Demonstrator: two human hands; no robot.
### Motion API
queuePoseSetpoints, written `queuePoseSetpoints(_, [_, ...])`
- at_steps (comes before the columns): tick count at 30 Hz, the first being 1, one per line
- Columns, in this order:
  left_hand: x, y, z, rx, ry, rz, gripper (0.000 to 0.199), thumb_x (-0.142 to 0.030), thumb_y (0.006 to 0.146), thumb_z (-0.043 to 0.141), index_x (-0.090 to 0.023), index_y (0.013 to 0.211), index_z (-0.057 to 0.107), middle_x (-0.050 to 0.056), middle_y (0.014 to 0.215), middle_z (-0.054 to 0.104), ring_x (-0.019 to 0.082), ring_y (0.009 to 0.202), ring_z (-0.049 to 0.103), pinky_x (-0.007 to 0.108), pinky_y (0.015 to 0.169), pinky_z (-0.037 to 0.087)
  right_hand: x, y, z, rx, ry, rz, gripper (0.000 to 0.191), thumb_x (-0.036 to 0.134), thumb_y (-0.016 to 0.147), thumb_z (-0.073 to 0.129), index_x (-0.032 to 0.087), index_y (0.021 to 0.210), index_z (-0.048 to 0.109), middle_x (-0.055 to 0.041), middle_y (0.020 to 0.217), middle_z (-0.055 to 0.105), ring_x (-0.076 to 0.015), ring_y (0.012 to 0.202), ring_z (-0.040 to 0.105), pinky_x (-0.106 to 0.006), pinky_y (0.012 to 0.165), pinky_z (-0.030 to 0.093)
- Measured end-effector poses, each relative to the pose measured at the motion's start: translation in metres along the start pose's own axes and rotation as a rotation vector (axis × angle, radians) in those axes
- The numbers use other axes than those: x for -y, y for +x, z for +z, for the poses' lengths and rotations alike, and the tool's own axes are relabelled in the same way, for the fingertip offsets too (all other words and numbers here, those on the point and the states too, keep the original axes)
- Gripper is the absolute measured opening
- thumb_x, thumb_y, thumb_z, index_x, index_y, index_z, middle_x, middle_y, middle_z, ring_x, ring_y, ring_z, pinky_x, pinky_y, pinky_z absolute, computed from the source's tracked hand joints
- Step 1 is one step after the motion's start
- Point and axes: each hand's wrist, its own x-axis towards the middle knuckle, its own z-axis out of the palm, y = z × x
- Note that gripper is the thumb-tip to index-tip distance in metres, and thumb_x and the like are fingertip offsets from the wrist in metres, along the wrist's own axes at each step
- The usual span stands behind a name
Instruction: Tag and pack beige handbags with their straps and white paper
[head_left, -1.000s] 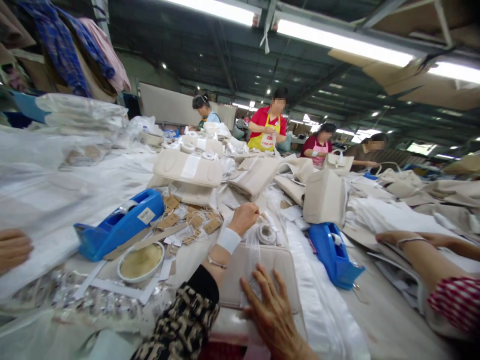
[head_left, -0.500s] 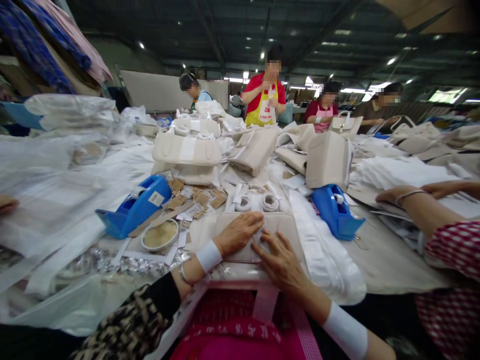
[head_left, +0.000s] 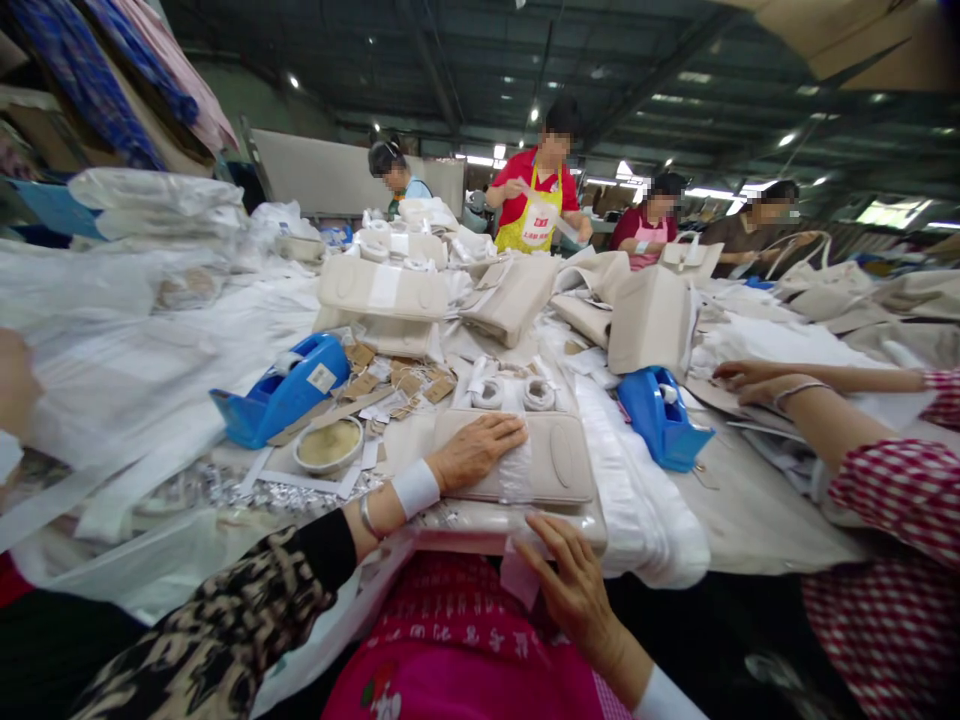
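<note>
The beige bag point(head_left: 553, 458) lay flat at the near middle of the bench point(head_left: 757, 520), with a shiny plastic layer point(head_left: 574, 522) showing under its near edge. It was pale and smooth, a wide shape with softly rounded corners and a seam along its border. A raised oval outline marked its right half, and a translucent white strip point(head_left: 516, 476) crossed its middle from far to near, slightly wrinkled. Just beyond its far edge sat two white wrapped coils point(head_left: 487, 393), side by side.

The left hand point(head_left: 480, 450) lay open and flat on the bag's left half, fingers together, their tips reaching the strip; it gripped nothing. The right hand point(head_left: 571, 572) was just off the near edge, partly open with its fingers loosely bent beside a loose translucent piece point(head_left: 517, 577); whether it pinched this could not be told.

Blue tape dispensers stood to the left point(head_left: 283, 392) and right point(head_left: 661, 418).
</note>
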Motion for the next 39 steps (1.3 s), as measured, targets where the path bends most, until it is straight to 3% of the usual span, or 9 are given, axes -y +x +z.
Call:
queuePoseSetpoints(7, [-0.006,-0.007,-0.006,0.002,-0.073,-0.011,0.058,-0.047,0.087,0.061,-0.019,0.137,0.052,0.013,0.151,0.04,0.028,0.142,0.032,0.046,0.118,0.025,0.042,0.021,-0.032,-0.067,0.18,-0.036,0.028,0.006,0.095,0.043,0.01,0.11,0.066,-0.0114,0.098,0.073,-0.021,0.103,0.066,-0.038,0.085,0.057])
queuePoseSetpoints(14, [-0.001,-0.008,0.0,0.004,-0.116,-0.028,0.059,-0.042,0.085,0.065,-0.018,0.137,0.051,0.013,0.155,0.034,0.027,0.145,0.026,0.045,0.12,0.022,0.07,0.022,-0.036,-0.048,0.178,0.008,0.036,0.002,0.092,0.037,0.011,0.104,0.069,-0.0102,0.099,0.075,-0.0213,0.102,0.069,-0.036,0.082,0.06])
queuePoseSetpoints(19, [0.003,-0.01,0.002,0.002,-0.122,-0.018,0.059,-0.043,0.086,0.063,-0.018,0.138,0.049,0.014,0.156,0.031,0.028,0.145,0.026,0.046,0.12,0.021,0.072,0.016,-0.04,-0.015,0.193,-0.037,0.034,0.005,0.092,0.038,0.012,0.104,0.069,-0.0095,0.099,0.075,-0.0209,0.104,0.069,-0.036,0.089,0.058])
queuePoseSetpoints(23, [0.0,-0.011,-0.004,-0.008,-0.089,-0.01,0.058,-0.043,0.087,0.062,-0.016,0.137,0.05,0.016,0.156,0.03,0.029,0.145,0.025,0.045,0.119,0.022,0.053,0.044,-0.056,0.038,0.23,-0.071,0.031,0.011,0.093,0.043,0.016,0.109,0.068,-0.0084,0.106,0.073,-0.0202,0.105,0.068,-0.034,0.091,0.056])
queuePoseSetpoints(26, [-0.003,-0.012,-0.009,-0.038,-0.071,-0.01,0.056,-0.044,0.087,0.062,-0.017,0.135,0.051,0.016,0.154,0.032,0.031,0.143,0.026,0.045,0.119,0.022,0.031,0.084,-0.063,-0.042,0.285,0.127,0.033,0.007,0.089,0.044,0.02,0.103,0.07,-0.0085,0.108,0.069,-0.0185,0.098,0.067,-0.029,0.079,0.057])
queuePoseSetpoints(28, [-0.004,-0.013,-0.01,-0.043,-0.079,-0.004,0.054,-0.04,0.086,0.062,-0.017,0.134,0.051,0.015,0.147,0.041,0.03,0.138,0.033,0.044,0.117,0.026,0.012,0.114,-0.061,-0.084,0.309,0.267,0.034,0.008,0.087,0.043,0.022,0.095,0.072,-0.0067,0.095,0.067,-0.0174,0.087,0.065,-0.027,0.07,0.054])
queuePoseSetpoints(31, [-0.002,-0.012,-0.008,-0.013,-0.102,0.02,0.036,-0.025,0.083,0.059,-0.017,0.118,0.06,0.011,0.129,0.056,0.027,0.125,0.046,0.039,0.113,0.032,-0.024,0.155,-0.044,-0.06,0.27,0.36,0.027,0.013,0.087,0.049,0.023,0.086,0.073,-0.0026,0.077,0.062,-0.0173,0.077,0.06,-0.028,0.068,0.048])
queuePoseSetpoints(34, [0.003,-0.013,-0.002,0.008,-0.127,-0.042,0.017,-0.016,0.08,0.052,-0.017,0.094,0.061,0.011,0.108,0.062,0.025,0.108,0.054,0.037,0.106,0.04,-0.059,0.182,-0.018,0.008,0.159,0.466,0.014,0.021,0.087,0.059,0.022,0.079,0.071,-0.0005,0.076,0.065,-0.0172,0.075,0.06,-0.029,0.069,0.042])
queuePoseSetpoints(39, [0.005,-0.015,0.004,-0.142,-0.297,-0.209,0.034,-0.006,0.077,0.043,-0.017,0.109,0.045,0.011,0.116,0.056,0.022,0.11,0.054,0.035,0.101,0.046,-0.092,0.19,0.02,0.187,0.0,0.518,0.015,0.022,0.086,0.061,0.022,0.073,0.068,0.0014,0.074,0.067,-0.017,0.074,0.057,-0.03,0.072,0.033])
